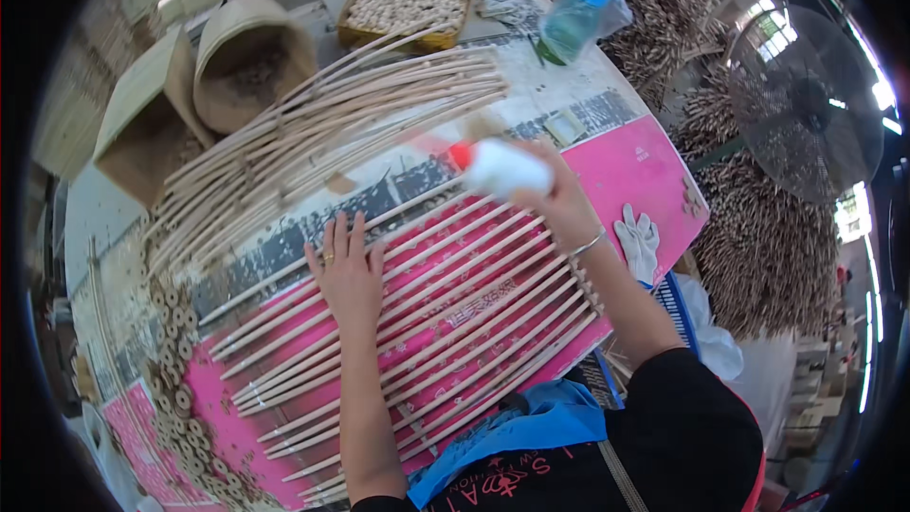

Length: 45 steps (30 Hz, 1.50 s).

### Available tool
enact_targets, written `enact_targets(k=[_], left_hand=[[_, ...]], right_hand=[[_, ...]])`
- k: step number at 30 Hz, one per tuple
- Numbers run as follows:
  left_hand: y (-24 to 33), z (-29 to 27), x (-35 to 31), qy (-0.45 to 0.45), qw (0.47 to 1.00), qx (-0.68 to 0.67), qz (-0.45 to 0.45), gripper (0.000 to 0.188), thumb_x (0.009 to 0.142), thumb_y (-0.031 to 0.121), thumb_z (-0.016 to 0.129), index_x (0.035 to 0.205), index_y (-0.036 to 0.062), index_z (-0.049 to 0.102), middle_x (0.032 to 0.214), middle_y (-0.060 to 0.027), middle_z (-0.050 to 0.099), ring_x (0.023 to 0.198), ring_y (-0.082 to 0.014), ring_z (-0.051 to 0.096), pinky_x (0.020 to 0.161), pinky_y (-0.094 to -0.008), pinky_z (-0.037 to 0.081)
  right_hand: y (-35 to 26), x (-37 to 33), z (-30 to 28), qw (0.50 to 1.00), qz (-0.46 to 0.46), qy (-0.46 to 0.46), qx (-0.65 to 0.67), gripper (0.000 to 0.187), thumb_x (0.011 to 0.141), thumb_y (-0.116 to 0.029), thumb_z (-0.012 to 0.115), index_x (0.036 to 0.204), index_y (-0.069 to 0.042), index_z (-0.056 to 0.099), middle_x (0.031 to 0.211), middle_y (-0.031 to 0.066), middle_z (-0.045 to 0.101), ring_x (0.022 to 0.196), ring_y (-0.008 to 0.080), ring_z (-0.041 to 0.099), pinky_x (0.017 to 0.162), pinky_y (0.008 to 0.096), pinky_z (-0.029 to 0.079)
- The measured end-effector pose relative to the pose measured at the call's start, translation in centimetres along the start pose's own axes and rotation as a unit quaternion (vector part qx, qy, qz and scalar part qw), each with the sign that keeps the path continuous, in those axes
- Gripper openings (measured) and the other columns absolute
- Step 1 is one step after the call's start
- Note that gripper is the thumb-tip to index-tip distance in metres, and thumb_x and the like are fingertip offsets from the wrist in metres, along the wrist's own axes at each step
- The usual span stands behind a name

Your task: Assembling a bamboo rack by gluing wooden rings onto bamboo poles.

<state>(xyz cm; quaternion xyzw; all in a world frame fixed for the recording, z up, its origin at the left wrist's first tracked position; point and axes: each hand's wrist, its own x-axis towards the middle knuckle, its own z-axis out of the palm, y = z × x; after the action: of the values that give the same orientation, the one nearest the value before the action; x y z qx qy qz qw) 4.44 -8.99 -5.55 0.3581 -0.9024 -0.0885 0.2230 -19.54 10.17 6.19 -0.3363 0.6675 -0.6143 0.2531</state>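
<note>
My left hand point(347, 270) lies with fingers spread on a row of thin wooden sticks point(455, 308), which are laid side by side on a pink sheet point(213, 389). A ring shows on one finger. Above the upper right part of the row, my right hand point(561, 197) grips a white squeeze bottle point(507, 169) with a red tip. The bottle is tipped sideways, its tip toward the left, and is blurred by motion. Small round pieces point(575, 275) sit along the right ends of the sticks.
Loose sticks point(332, 114) lie piled beyond the row. Wooden rings point(185, 412) spread along the left. A yellow basket of wooden beads point(355, 36), cardboard containers point(142, 104) and a blue-capped bottle point(573, 19) stand farther back. A white glove point(640, 242) rests at right, before a large fan point(806, 104).
</note>
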Motion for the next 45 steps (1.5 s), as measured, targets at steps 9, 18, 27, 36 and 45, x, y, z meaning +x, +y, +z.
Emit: enact_targets(k=[9, 18, 27, 36, 45], left_hand=[[-2.3, -1.1, -0.7, -0.049, 0.997, 0.054, -0.016, 0.055, 0.103, 0.04, 0.062, 0.154, 0.0203, 0.053, 0.16, -0.008, 0.051, 0.148, -0.0292, 0.046, 0.125, -0.0616, 0.023], [-1.6, -0.4, -0.2, 0.003, 0.999, 0.042, -0.009, 0.053, 0.103, 0.041, 0.062, 0.151, 0.021, 0.057, 0.156, -0.007, 0.055, 0.145, -0.0275, 0.05, 0.124, -0.0603, 0.024], [-3.6, -2.1, 0.9, 0.059, 0.987, -0.148, -0.007, 0.057, 0.094, 0.036, 0.074, 0.145, 0.0141, 0.06, 0.145, -0.0138, 0.062, 0.134, -0.0335, 0.057, 0.118, -0.055, 0.036], [-27.1, -15.4, -4.3, 0.032, 0.98, 0.042, -0.19, 0.035, 0.081, -0.001, 0.071, 0.113, 0.0125, 0.075, 0.109, -0.0118, 0.071, 0.106, -0.0358, 0.067, 0.089, -0.0469, 0.054], [-27.6, -15.2, -4.6, 0.018, 0.974, 0.04, -0.221, 0.034, 0.081, 0.002, 0.075, 0.115, 0.0102, 0.073, 0.11, -0.0118, 0.068, 0.104, -0.034, 0.068, 0.088, -0.044, 0.055]], right_hand=[[15.2, -0.7, -21.3, 0.911, -0.02, 0.295, -0.288, 0.058, 0.089, -0.018, 0.084, 0.139, -0.002, 0.061, 0.127, 0.0128, 0.069, 0.114, 0.022, 0.067, 0.098, 0.0363, 0.054], [7.6, 3.5, -12.2, 0.835, -0.226, 0.196, -0.462, 0.041, 0.095, -0.009, 0.071, 0.134, 0.0, 0.064, 0.122, 0.0167, 0.071, 0.113, 0.0337, 0.067, 0.103, 0.0428, 0.05], [11.4, 9.5, 5.8, 0.889, -0.256, -0.172, -0.338, 0.022, 0.083, -0.014, 0.078, 0.104, -0.007, 0.075, 0.092, 0.011, 0.066, 0.093, 0.0318, 0.062, 0.087, 0.0411, 0.049], [9.6, 9.9, 7.9, 0.893, -0.222, -0.222, -0.321, 0.016, 0.08, -0.01, 0.079, 0.095, -0.006, 0.076, 0.087, 0.0084, 0.063, 0.091, 0.0296, 0.058, 0.083, 0.0403, 0.046], [9.5, 9.5, 7.6, 0.914, -0.185, -0.221, -0.284, 0.013, 0.084, -0.01, 0.078, 0.095, -0.005, 0.074, 0.083, 0.0071, 0.06, 0.084, 0.0261, 0.056, 0.08, 0.0379, 0.044]])
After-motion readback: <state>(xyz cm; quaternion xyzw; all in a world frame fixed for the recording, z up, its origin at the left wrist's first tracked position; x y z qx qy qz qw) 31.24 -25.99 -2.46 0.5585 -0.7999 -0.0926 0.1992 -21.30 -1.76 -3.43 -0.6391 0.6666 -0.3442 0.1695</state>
